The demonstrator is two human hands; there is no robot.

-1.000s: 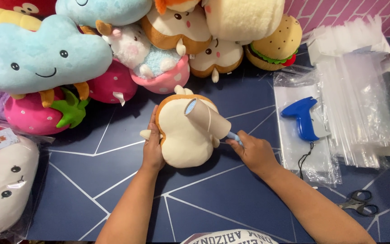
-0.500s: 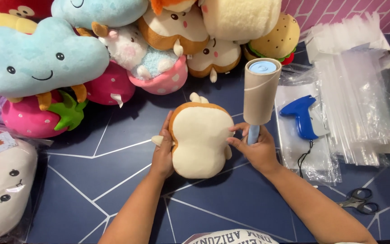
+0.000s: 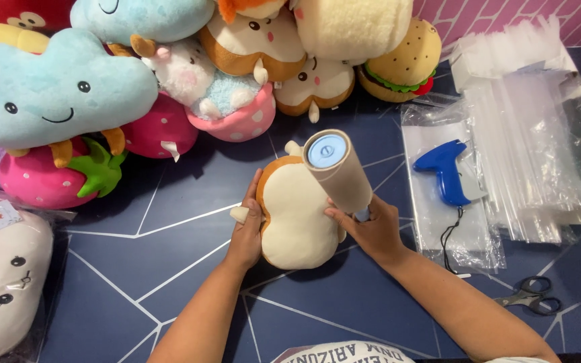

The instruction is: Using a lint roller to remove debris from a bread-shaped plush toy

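Note:
A cream and brown toast-shaped plush (image 3: 295, 218) lies on the dark blue table (image 3: 169, 269). My left hand (image 3: 247, 232) grips its left edge, next to a small cream tab. My right hand (image 3: 370, 228) holds the blue handle of a lint roller (image 3: 337, 169), whose beige roll is tilted up over the plush's upper right side, its blue end cap facing me.
A heap of plush toys (image 3: 189, 74) fills the back and left: a blue cloud, strawberries, a burger. A bagged white plush (image 3: 1, 289) lies at the left edge. To the right are a blue tagging gun (image 3: 446, 169), stacked clear plastic bags (image 3: 526, 154) and scissors (image 3: 529, 296).
The roller went from lying across the plush to standing upright, then tilted back toward the plush. The plush shifted slightly under my left hand.

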